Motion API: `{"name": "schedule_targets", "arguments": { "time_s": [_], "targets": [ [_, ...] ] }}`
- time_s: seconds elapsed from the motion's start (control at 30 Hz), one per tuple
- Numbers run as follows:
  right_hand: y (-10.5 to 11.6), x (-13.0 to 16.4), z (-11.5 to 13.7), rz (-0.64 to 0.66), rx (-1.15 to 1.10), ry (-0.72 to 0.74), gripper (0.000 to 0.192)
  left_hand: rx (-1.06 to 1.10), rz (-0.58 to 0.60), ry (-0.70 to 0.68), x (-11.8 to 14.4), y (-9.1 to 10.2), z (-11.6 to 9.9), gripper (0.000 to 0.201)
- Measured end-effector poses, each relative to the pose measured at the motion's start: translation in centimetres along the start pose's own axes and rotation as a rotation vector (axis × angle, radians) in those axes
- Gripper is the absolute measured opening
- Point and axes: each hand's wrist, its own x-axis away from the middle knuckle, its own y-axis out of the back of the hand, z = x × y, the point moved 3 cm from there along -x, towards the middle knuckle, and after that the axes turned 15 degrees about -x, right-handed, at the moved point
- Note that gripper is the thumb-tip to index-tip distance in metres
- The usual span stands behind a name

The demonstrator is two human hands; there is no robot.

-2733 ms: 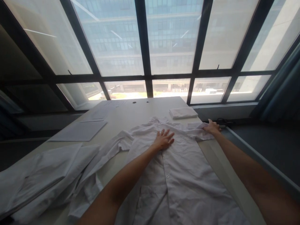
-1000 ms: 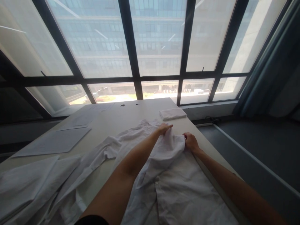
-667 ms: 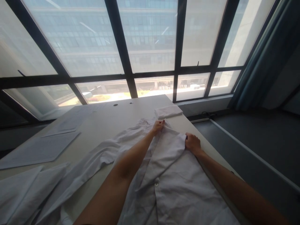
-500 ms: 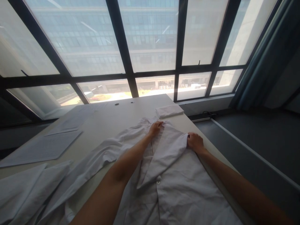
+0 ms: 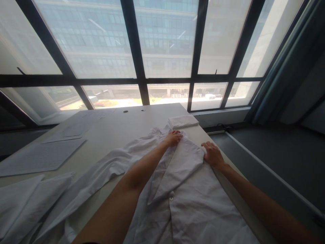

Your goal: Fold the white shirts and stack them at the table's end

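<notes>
A small folded white cloth point(image 5: 183, 121) is seen near the far right corner of the pale table point(image 5: 119, 130). Sheets of paper point(image 5: 40, 156) are laid flat on the left part of the table, and more white garments point(image 5: 22, 200) are piled at the near left edge. Behind the table, large dark-framed windows point(image 5: 142, 54) are seen, and a curtain point(image 5: 281, 71) is hung at the right.

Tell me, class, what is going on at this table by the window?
A person is working on a white button-up shirt spread on a pale table. The left hand rests near the collar, and the right hand presses flat on the right sleeve, which lies folded in over the shirt's front. The other sleeve trails out to the left. A folded white cloth sits at the far edge, more white garments lie at the near left, and paper sheets lie beyond them.
</notes>
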Motion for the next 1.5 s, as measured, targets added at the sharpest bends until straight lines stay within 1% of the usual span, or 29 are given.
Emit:
{"name": "schedule_targets", "arguments": {
  "time_s": [0.03, 0.07, 0.17, 0.23, 0.3, 0.37, 0.43, 0.47, 0.53, 0.6, 0.63, 0.7, 0.77, 0.8, 0.83, 0.87, 0.9, 0.93, 1.0, 1.07, 1.1, 1.13, 1.17, 1.23, 1.27, 1.33, 1.4, 1.47, 1.5],
  "targets": [
    [-0.1, -0.2, 0.1, -0.014, -0.071, 0.026, 0.024, 0.019, -0.021, -0.037, -0.5, 0.0, -0.1, 0.035],
    [-0.3, -0.4, 0.0, -0.022, -0.144, 0.02, 0.02, 0.041, -0.041, -0.064, -1.0, -0.2, -0.1, 0.035],
    [-0.7, -0.8, -1.1, -0.07, -0.312, -0.105, 0.013, 0.1, -0.11, -0.122, -1.7, -1.1, 0.0, 0.035],
    [-0.6, -0.8, -1.7, -0.129, -0.327, -0.134, 0.012, 0.113, -0.143, -0.113, -1.8, -1.8, 0.2, 0.039],
    [-0.5, -0.4, -1.5, -0.173, -0.266, -0.082, 0.013, 0.1, -0.142, -0.076, -1.6, -2.2, 0.4, 0.046],
    [-0.4, 0.1, -0.6, -0.158, -0.198, 0.024, 0.017, 0.094, -0.127, -0.05, -1.6, -2.4, 0.3, 0.049],
    [-0.6, 0.5, 0.4, -0.121, -0.17, 0.102, 0.023, 0.117, -0.119, -0.029, -1.7, -2.0, 0.2, 0.047],
    [-0.7, 0.6, 0.8, -0.109, -0.177, 0.11, 0.027, 0.138, -0.122, -0.008, -1.8, -1.7, 0.1, 0.044],
    [-1.0, 0.5, 0.9, -0.102, -0.24, 0.065, 0.029, 0.176, -0.143, 0.042, -1.9, -0.6, 0.0, 0.038],
    [-1.4, 0.1, 0.4, -0.102, -0.36, -0.021, 0.023, 0.187, -0.159, 0.11, -1.7, 0.9, 0.1, 0.035],
    [-1.6, -0.1, 0.1, -0.104, -0.427, -0.069, 0.019, 0.181, -0.141, 0.145, -1.3, 1.7, 0.2, 0.033],
    [-2.0, -0.5, -0.6, -0.11, -0.529, -0.159, 0.012, 0.169, -0.051, 0.194, 0.3, 3.3, 0.4, 0.028],
    [-2.2, -0.7, -0.9, -0.114, -0.563, -0.211, 0.012, 0.167, 0.084, 0.196, 3.2, 5.0, 0.5, 0.019],
    [-2.3, -0.7, -0.9, -0.113, -0.557, -0.22, 0.012, 0.173, 0.149, 0.176, 5.2, 5.9, 0.4, 0.015],
    [-2.3, -0.6, -0.8, -0.11, -0.542, -0.223, 0.012, 0.184, 0.219, 0.151, 7.6, 6.9, 0.1, 0.017],
    [-2.3, -0.6, -0.7, -0.105, -0.523, -0.225, 0.013, 0.221, 0.343, 0.093, 10.2, 7.6, -0.5, 0.021],
    [-2.3, -0.5, -0.5, -0.097, -0.505, -0.226, 0.013, 0.258, 0.416, 0.069, 13.1, 8.5, -1.2, 0.026],
    [-2.3, -0.4, -0.4, -0.09, -0.489, -0.226, 0.014, 0.295, 0.447, 0.084, 16.0, 9.4, -2.1, 0.03],
    [-2.4, -0.3, -0.4, -0.081, -0.468, -0.221, 0.014, 0.377, 0.411, 0.143, 21.4, 10.7, -4.4, 0.044],
    [-2.6, -0.3, -0.4, -0.079, -0.451, -0.208, 0.015, 0.386, 0.314, 0.207, 25.7, 11.1, -7.0, 0.052],
    [-2.7, -0.3, -0.5, -0.078, -0.442, -0.2, 0.016, 0.358, 0.269, 0.241, 27.2, 10.9, -8.1, 0.052],
    [-2.8, -0.3, -0.5, -0.076, -0.433, -0.194, 0.016, 0.32, 0.226, 0.282, 28.2, 10.5, -8.9, 0.043],
    [-2.8, -0.3, -0.6, -0.075, -0.426, -0.188, 0.017, 0.288, 0.184, 0.318, 28.8, 10.1, -9.4, 0.031],
    [-2.9, -0.3, -0.6, -0.079, -0.415, -0.182, 0.017, 0.281, 0.077, 0.39, 28.9, 9.4, -9.5, 0.012],
    [-2.9, -0.3, -0.5, -0.082, -0.412, -0.179, 0.017, 0.319, 0.023, 0.433, 28.5, 9.4, -9.2, 0.011],
    [-2.8, -0.2, -0.4, -0.085, -0.404, -0.175, 0.017, 0.467, -0.078, 0.55, 27.3, 9.8, -7.9, 0.018],
    [-2.7, -0.2, -0.2, -0.08, -0.384, -0.179, 0.016, 0.678, -0.153, 0.697, 26.1, 10.7, -6.3, 0.024],
    [-2.6, -0.2, 0.0, -0.063, -0.342, -0.196, 0.015, 0.88, -0.179, 0.811, 25.1, 11.8, -5.0, 0.027],
    [-2.5, -0.2, 0.0, -0.057, -0.312, -0.203, 0.015, 0.926, -0.168, 0.842, 24.8, 12.4, -4.5, 0.028]
  ]
}}
